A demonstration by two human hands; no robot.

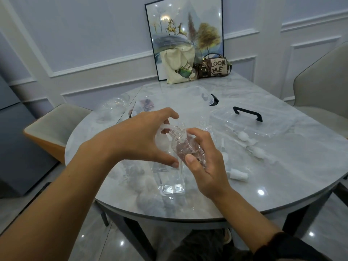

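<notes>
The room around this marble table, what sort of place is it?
Most likely a home dining room: a round marble-look table with upholstered chairs beside it, a framed deer picture leaning on the panelled wall, and a tote bag and handbag at the table's far edge.

The left grip [135,140] hid most of the white pump cap [162,143]. The right grip [205,162] covered the small clear bottle [179,146]'s lower body. Clear containers [113,108] at the tabletop [273,194]'s far left were too faint to identify. The picture's edge cut off the right-hand chair [323,87].
</notes>
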